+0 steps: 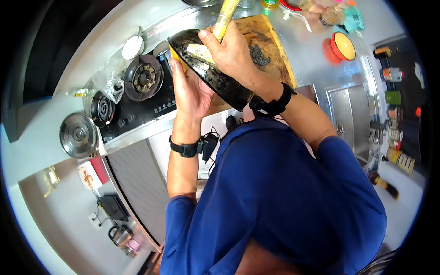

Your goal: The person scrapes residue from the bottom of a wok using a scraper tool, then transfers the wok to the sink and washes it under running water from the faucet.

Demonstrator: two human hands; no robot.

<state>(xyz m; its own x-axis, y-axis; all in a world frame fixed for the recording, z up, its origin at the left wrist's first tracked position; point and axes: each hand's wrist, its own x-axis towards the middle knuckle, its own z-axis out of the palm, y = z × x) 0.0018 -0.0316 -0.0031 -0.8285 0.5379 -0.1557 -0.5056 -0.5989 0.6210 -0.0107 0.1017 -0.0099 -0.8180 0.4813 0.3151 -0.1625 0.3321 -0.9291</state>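
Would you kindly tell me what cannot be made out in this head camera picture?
Left hand: in the head view, most fingers are hidden behind the black pan.
Yellow tool: its upper end is cut off by the head view's top edge.
Dark bits on the cutting board: too small in the head view to identify.
Jars at the right: their labels are too small in the head view to read.

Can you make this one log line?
left hand: against tilted black pan | right hand: holds yellow tool | cutting board: dark bits
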